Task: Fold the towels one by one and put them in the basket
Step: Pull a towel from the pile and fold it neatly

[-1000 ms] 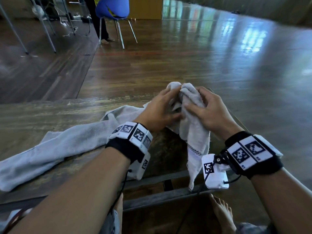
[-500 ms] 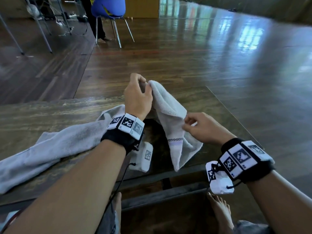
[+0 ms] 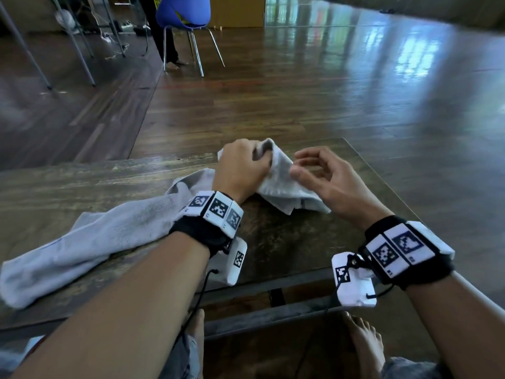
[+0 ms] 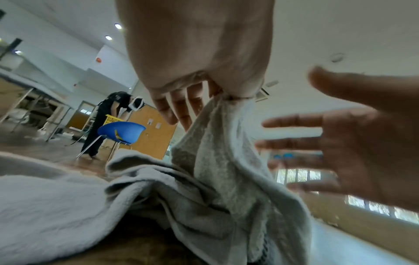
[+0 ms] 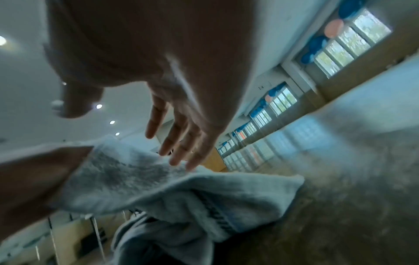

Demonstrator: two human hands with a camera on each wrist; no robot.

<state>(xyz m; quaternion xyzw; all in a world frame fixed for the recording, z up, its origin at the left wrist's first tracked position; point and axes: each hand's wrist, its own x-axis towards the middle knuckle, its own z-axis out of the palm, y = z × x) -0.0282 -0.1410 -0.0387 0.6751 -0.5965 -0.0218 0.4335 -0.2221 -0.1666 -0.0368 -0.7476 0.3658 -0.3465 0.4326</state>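
A small white towel [image 3: 284,184] with a striped border lies bunched on the wooden table [image 3: 287,242] near its far right corner. My left hand [image 3: 246,168] grips its upper corner, fingers curled round the cloth; the left wrist view shows that towel [image 4: 222,152] hanging down from the left hand [image 4: 226,93]. My right hand [image 3: 314,168] hovers just right of the towel, fingers spread and relaxed, holding nothing. In the right wrist view the right hand [image 5: 179,152] is above the towel [image 5: 158,188]. No basket is in the head view.
A long grey towel [image 3: 90,239] sprawls across the table's left half. Beyond the table lies polished wood floor [image 3: 328,91]. A blue chair [image 3: 183,12] and a standing person [image 4: 102,122] with a yellow crate [image 4: 113,119] are far back left. My bare feet [image 3: 363,343] show under the table's near edge.
The white towel came down from hanging in the air to lying on the table. My right hand let go of its lower edge and opened beside it. My left hand keeps its hold.
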